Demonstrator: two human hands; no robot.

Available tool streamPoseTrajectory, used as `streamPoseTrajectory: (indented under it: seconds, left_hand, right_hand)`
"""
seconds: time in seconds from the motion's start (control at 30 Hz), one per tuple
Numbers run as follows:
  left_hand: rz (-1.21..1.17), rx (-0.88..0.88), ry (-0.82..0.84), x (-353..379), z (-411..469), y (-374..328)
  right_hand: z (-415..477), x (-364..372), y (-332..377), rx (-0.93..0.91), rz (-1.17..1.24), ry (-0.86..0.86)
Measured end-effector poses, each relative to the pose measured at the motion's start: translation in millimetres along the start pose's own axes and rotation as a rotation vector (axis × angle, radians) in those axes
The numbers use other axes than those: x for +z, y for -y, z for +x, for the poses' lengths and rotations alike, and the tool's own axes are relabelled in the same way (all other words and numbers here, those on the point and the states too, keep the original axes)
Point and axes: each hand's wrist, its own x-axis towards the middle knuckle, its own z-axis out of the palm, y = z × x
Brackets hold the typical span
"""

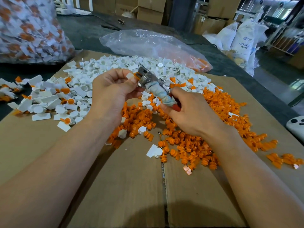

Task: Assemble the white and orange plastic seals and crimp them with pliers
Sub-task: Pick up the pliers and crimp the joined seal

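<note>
My left hand [113,89] pinches a white and orange seal [132,75] above the middle of the cardboard. The metal jaws of the pliers [148,78] close around that seal. My right hand [189,111] grips the pliers' handles, which are wrapped in cloth with red showing beneath. A heap of loose white parts [102,69] lies at the back and left of the cardboard. A heap of orange parts [205,129] spreads to the right and centre. Assembled seals [65,91] lie mixed among the white parts at the left.
A flattened cardboard box [131,186] covers the dark table [85,30]. A clear bag of finished seals [28,30] stands at the back left. A crumpled clear bag [148,43] lies behind the heaps. A white device [296,125] sits at the right edge. Sacks and cartons stand beyond.
</note>
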Motion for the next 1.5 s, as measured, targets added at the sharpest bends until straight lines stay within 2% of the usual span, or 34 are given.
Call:
streamPoseTrajectory:
  seconds: [0.47, 0.67, 0.77, 0.9, 1.0, 1.17, 1.5]
  left_hand:
    - [-0.015, -0.038, -0.039, -1, 0, -3]
    - [-0.048, -0.126, -0.095, -1, 1, -6]
    - [-0.066, -0.221, -0.071, -1, 0, -5]
    - [-0.02, -0.29, 0.015, -2, 1, -6]
    - [-0.031, -0.374, 0.058, -1, 0, -8]
    - [-0.076, -0.491, 0.029, 0, 0, -9]
    - [-0.031, -0.538, 0.014, 1, -1, -9]
  right_hand:
    - [1, 4, 2, -0.026, -0.053, -0.022]
    - [3, -3, -13, 0.156, 0.033, -0.022]
    - [8, -4, -29, 0.276, -0.045, -0.011]
    - [11, 0, -43, 0.348, -0.159, 0.005]
    - [12, 2, -46, 0.366, -0.228, 0.031]
    - [13, 4, -46, 0.356, -0.25, 0.043]
    - [14, 5, -49, 0.367, -0.305, 0.098]
